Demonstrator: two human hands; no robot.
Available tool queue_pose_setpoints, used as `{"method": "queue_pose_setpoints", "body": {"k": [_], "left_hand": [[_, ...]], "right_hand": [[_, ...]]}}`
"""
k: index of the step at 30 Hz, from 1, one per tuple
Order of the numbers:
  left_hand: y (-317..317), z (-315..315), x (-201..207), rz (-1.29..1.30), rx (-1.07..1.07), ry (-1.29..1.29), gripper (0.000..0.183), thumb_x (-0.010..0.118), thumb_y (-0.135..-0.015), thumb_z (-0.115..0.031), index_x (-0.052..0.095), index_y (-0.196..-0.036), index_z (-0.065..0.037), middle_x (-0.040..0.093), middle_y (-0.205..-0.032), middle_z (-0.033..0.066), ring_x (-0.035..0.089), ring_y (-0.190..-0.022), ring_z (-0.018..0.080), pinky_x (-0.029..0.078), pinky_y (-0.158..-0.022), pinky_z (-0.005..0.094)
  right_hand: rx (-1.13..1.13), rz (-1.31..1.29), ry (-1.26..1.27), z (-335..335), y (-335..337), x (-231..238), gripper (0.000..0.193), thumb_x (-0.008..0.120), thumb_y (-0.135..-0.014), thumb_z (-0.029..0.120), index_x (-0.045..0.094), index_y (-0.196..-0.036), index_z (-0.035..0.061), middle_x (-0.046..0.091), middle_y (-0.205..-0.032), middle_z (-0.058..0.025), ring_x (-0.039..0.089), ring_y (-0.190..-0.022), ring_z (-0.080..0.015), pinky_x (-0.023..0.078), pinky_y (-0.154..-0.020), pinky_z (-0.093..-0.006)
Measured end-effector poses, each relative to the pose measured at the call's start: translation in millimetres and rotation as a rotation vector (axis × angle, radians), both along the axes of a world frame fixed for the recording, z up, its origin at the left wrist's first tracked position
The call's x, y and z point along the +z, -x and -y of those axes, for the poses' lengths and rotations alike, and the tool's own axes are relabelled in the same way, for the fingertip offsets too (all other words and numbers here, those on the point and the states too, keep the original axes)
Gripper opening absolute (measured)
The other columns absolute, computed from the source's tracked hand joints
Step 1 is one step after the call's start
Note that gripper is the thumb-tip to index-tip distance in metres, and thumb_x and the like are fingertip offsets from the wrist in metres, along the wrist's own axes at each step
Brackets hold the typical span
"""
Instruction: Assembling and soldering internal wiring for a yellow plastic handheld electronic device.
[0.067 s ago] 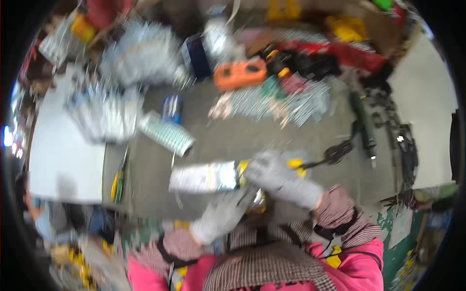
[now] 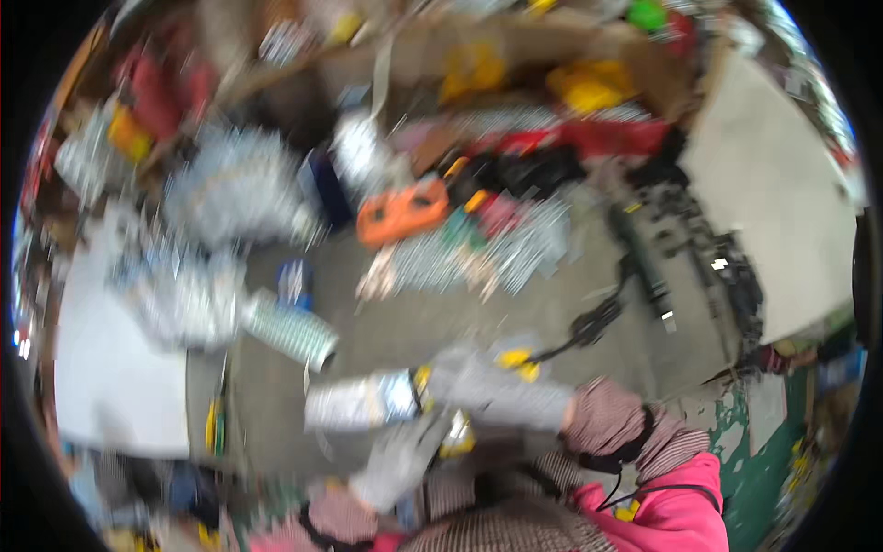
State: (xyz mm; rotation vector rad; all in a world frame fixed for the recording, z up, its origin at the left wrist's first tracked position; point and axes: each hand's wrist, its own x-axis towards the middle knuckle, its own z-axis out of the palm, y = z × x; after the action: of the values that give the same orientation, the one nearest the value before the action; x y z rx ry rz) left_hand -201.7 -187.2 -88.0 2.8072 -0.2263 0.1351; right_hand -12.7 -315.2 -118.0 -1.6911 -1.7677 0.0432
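Both my hands wear grey gloves and meet low in the middle of the bench. My right hand [image 2: 474, 382] is curled at the yellow end of a long, white-and-silver piece [image 2: 354, 405], which lies flat to its left. My left hand [image 2: 400, 460] comes from below, its fingers closed together near that same end. Just under the fingers shows a small yellow-and-shiny part [image 2: 457, 432]. What the fingertips pinch is hidden and smeared by motion. Beyond my right hand lies a yellow piece [image 2: 518, 363], near a black cord [image 2: 593, 322].
A pale green ribbed roll [image 2: 292, 331] and a blue cylinder [image 2: 294, 283] lie left of centre. Clear plastic bags [image 2: 230, 189] pile up behind. An orange case [image 2: 402, 212] sits farther back. A dark pen-shaped electric tool [image 2: 641, 262] lies right; yellow-green hand tools [image 2: 215, 423] lie left.
The whole view has shifted, so the bench and my hands sit lower and slightly farther left in the picture. My hands stay together at the white-and-silver piece.
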Motion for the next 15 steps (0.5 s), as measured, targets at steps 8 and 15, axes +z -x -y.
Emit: {"method": "queue_pose_setpoints", "body": {"k": [8,15], "left_hand": [[24.6,3.5,-30.7,0.170,0.123,0.075,0.069,0.084,-0.072,-0.028,0.055,-0.132,-0.009,0.061,-0.125,0.0170,0.062,-0.103,0.0351,0.051,-0.089,0.0457],[28.2,-11.1,-57.6,0.052,0.047,0.027,0.057,0.072,-0.084,-0.036,0.055,-0.133,-0.011,0.060,-0.128,0.0182,0.062,-0.106,0.0355,0.051,-0.089,0.0451]], "right_hand": [[-0.583,0.086,-0.383,59.9,-236.9,146.5,0.023,0.063,-0.086,0.007,0.069,-0.107,0.0067,0.068,-0.095,-0.0172,0.067,-0.091,-0.0366,0.056,-0.080,-0.0406],[-1.009,0.579,0.495,74.7,-499.2,138.3,0.062,0.074,-0.078,0.035,0.058,-0.132,0.0080,0.060,-0.133,-0.0150,0.054,-0.125,-0.0337,0.045,-0.102,-0.0448]]}}
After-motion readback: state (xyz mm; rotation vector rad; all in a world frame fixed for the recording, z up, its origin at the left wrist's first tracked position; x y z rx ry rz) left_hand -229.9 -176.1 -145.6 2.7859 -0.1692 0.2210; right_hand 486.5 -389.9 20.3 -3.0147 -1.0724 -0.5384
